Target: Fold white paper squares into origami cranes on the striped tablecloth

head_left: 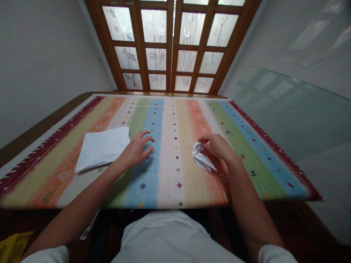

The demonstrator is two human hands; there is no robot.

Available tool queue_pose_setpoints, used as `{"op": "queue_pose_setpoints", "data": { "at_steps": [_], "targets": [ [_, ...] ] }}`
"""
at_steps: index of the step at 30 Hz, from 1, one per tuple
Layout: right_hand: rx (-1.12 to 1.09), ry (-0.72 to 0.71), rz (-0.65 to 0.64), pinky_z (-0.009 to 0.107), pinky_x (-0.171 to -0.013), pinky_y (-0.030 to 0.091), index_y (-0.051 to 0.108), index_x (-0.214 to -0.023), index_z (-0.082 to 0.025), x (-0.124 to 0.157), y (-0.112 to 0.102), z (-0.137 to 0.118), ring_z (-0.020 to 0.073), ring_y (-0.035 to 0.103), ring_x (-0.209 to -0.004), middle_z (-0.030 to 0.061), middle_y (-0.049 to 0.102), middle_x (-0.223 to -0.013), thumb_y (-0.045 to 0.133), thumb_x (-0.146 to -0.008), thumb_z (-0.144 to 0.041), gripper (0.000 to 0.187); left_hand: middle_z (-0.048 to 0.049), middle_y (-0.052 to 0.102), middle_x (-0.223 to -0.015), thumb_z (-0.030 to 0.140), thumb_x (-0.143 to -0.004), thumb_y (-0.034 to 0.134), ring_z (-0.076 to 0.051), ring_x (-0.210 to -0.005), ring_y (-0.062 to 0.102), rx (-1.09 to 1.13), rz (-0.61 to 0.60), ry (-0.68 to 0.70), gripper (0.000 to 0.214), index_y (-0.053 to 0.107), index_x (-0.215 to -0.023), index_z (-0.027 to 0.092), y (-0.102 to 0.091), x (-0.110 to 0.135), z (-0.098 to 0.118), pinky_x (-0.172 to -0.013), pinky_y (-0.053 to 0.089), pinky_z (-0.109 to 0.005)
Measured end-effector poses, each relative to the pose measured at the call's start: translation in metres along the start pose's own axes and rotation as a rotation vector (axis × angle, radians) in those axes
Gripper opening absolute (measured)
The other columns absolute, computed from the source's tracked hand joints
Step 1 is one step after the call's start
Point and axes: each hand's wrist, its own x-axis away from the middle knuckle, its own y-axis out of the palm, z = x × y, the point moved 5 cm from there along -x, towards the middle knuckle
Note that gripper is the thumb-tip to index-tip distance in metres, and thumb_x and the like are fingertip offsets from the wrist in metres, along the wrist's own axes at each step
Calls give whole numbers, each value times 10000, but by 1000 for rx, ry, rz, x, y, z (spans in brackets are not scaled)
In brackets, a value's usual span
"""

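White folded paper (197,148) is pinched in the right hand (217,144); the left hand (137,150) hovers, fingers (148,139) spread.

You are facing no readable text, label, brand or number. Small plus signs (179,185) are running from near to far down the middle of the striped cloth (167,153), and more are showing on its blue stripe (274,164) at right.

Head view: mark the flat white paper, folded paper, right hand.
Flat white paper (103,148), head view, middle of its top face.
Folded paper (204,162), head view, its lower part.
Right hand (217,144), head view, back of the hand.
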Motion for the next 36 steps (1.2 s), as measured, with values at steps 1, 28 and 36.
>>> {"op": "queue_pose_setpoints", "data": {
  "at_steps": [1,28,36],
  "targets": [
    [-7,3,48,324,-756,565,822,-937,-208,-3,-2,-1,238,766,-814,85,833,-917,692,-869,-132,165,-152,592,-1523,296,-961,646,-351,-1434,587,29,-11,15,239,718,-1178,228,4,-2,5,-1238,446,-595],
    [-1134,-27,65,267,-608,595,612,-927,-244,-23,65,-79,148,672,-703,-26,647,-839,800,-801,-366,258,-77,700,-1159,363,-845,796,-192,-1027,700,914,210,-154,311,593,-1022,208,55,-13,32,-837,613,-298],
    [-1230,-57,-56,278,-670,623,597,-1249,-296,-23,84,-86,145,681,-784,-10,653,-1025,862,-733,-327,581,-46,720,-1055,449,-820,879,-170,-862,715,913,158,-165,427,619,-1065,213,58,-12,32,-817,604,-318]
  ]
}}
